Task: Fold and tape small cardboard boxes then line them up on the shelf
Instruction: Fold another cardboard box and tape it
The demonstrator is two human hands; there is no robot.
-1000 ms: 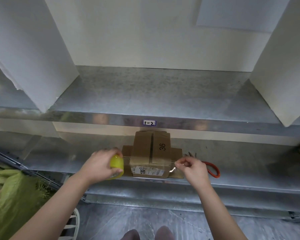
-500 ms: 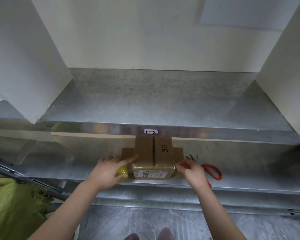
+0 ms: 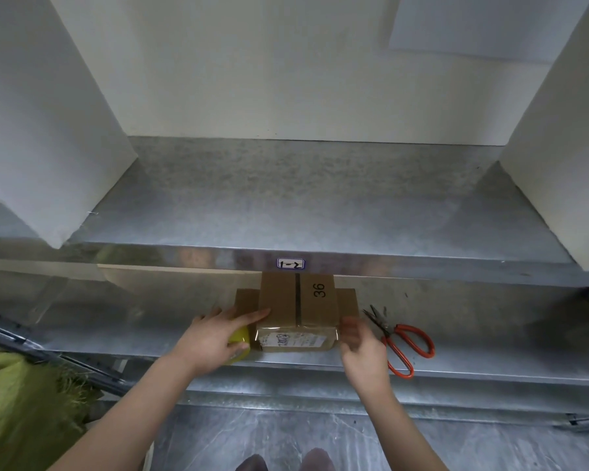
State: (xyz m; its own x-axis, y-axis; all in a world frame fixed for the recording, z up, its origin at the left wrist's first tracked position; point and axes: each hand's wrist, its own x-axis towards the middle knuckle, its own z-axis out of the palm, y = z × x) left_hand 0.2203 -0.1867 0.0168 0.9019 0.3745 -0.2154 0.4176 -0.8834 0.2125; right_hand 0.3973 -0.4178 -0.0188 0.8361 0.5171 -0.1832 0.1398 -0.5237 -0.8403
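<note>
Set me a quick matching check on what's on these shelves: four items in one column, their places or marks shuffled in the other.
1. cardboard box
2. tape roll
3. scissors
4. shelf label

a. lying on the lower shelf, right of the box
b. partly under the left hand
c. printed 36 on top
d. on the upper shelf's front edge

Pairs: 1-c, 2-b, 3-a, 4-d.
</note>
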